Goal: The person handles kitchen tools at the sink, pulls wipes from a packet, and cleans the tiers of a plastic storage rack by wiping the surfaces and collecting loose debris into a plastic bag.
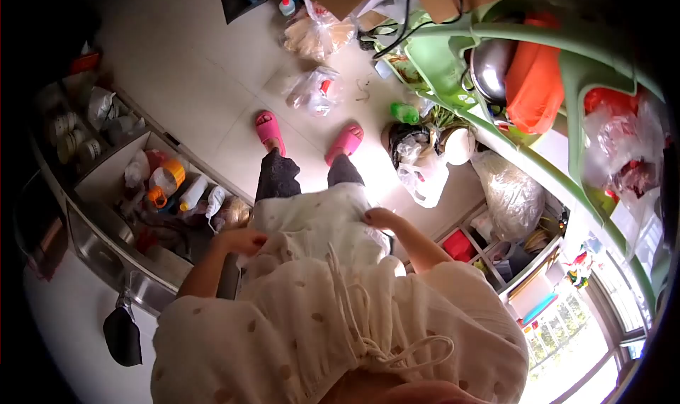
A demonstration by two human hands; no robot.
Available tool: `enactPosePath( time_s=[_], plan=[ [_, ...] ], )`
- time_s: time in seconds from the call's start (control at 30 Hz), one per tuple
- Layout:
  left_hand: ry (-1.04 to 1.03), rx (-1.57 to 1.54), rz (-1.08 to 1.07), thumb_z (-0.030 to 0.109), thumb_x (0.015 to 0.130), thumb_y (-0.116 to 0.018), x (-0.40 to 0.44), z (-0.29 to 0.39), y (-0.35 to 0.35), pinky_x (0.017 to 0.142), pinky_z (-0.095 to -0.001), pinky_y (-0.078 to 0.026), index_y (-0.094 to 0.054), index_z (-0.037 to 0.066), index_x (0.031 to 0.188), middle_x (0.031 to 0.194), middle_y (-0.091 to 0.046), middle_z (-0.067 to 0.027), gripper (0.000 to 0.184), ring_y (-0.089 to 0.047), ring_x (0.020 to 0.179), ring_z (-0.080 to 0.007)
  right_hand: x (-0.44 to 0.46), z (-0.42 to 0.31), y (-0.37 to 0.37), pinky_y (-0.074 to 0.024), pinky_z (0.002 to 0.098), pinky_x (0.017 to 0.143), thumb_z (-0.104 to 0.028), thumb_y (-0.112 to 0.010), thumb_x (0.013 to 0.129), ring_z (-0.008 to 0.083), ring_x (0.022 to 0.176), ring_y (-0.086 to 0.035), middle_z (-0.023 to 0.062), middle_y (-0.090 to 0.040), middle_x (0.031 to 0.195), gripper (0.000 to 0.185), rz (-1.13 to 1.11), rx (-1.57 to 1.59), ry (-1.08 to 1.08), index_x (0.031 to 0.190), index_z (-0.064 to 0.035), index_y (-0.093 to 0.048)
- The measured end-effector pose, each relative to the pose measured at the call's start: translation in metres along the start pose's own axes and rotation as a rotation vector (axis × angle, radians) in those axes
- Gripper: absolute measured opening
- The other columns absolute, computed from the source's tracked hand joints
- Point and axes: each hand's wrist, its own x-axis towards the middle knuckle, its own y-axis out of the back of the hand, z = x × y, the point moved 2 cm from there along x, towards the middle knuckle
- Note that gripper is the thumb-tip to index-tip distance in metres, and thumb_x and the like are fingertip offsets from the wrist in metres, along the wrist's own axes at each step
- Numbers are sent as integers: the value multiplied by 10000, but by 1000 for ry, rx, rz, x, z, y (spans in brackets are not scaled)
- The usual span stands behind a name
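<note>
My left hand (246, 242) and right hand (383, 220), apart, touch the shirt (306, 223); grip unclear, I'd handle it evenly.

White garment (297, 290) is showing scattered tan dots | person is wearing it | pale drawstring (382, 347) is hanging tied in a loose bow near the neckline | fabric is draping in soft wrinkles | lower part is spreading between left hand (246, 242) and right hand (382, 219)

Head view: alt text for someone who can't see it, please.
From above, a person's left hand and right hand are at their dotted garment. Pink slippers are on the floor, with an open drawer at the picture's left.
</note>
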Motion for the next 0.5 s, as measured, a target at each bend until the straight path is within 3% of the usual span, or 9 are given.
enactPosePath(
  time_s=[0.07, 0.1, 0.17, 0.23, 0.3, 0.4, 0.43, 0.47, 0.5],
  plan=[
    [55, -146, -124, 186, 791, -507, -33, 8, -25, 708, -249, -420, -508, 50, 1087, 943, -586, -53, 326, -513, 836, -103, -27, -21, -8, -412, 394, 694, -260, -474, 774, 321, 771, -540, 209, -567, 836, 288, -232, -109, 289, 848, 5, -559],
    [81, -143, -172, 184, 796, -500, -38, 1, -33, 716, -242, -416, -491, 47, 1109, 954, -580, -48, 341, -506, 852, -100, -45, -30, -24, -420, 385, 645, -153, -493, 743, 312, 732, -543, 197, -586, 813, 203, -260, 402, 277, 844, 3, -575],
    [58, -110, -138, 159, 795, -483, -50, 18, -27, 713, -234, -412, -492, 54, 1112, 952, -580, -49, 334, -508, 853, -103, -78, -34, -43, -414, 371, 669, -126, -553, 693, 286, 747, -550, 199, -590, 835, 223, -334, 193, 412, 870, 7, -575],
    [141, -56, -218, 135, 789, -487, -39, 13, -22, 701, -254, -419, -496, 54, 1102, 954, -580, -63, 324, -519, 855, -127, -94, -72, 0, -412, 362, 689, -101, -592, 645, 272, 761, -552, 195, -593, 851, 268, -390, 356, 266, 890, 6, -577],
    [315, 40, -376, 112, 778, -511, -4, -9, 4, 680, -303, -438, -503, 47, 1078, 960, -579, -89, 306, -540, 857, -172, -62, -44, -17, -410, 353, 683, -155, -549, 708, 234, 764, -549, 177, -603, 842, 246, -413, 402, 258, 892, 7, -575],
    [-129, 623, -342, 215, 758, -552, 51, -7, 75, 617, -316, -449, -518, 42, 1022, 828, -595, -110, 317, -564, 714, -197, -5, -22, 16, -409, 336, 692, -261, -491, 781, 191, 760, -541, 152, -607, 830, 289, -538, 398, 203, 882, -4, -579],
    [-25, 566, -233, 248, 738, -569, 70, 7, 110, 620, -321, -450, -518, 40, 1014, 819, -590, -120, 349, -567, 698, -212, 21, 10, 33, -416, 328, 676, -296, -512, 776, 186, 730, -537, 135, -598, 776, 300, -448, 172, 241, 845, -11, -579],
    [77, 512, -124, 280, 718, -586, 91, 24, 148, 622, -325, -451, -519, 38, 1006, 811, -585, -131, 382, -570, 682, -227, 43, 29, 75, -424, 332, 645, -321, -532, 777, 205, 694, -535, 105, -581, 729, 303, -150, 65, 358, 811, -23, -576],
    [24, 731, 112, 271, 701, -592, 118, 34, 184, 646, -342, -450, -517, 42, 1001, 879, -567, -137, 385, -569, 749, -254, 37, 17, 140, -429, 344, 631, -328, -531, 789, 230, 692, -540, 98, -573, 737, 286, 76, 334, -63, 792, -47, -581]
  ],
)
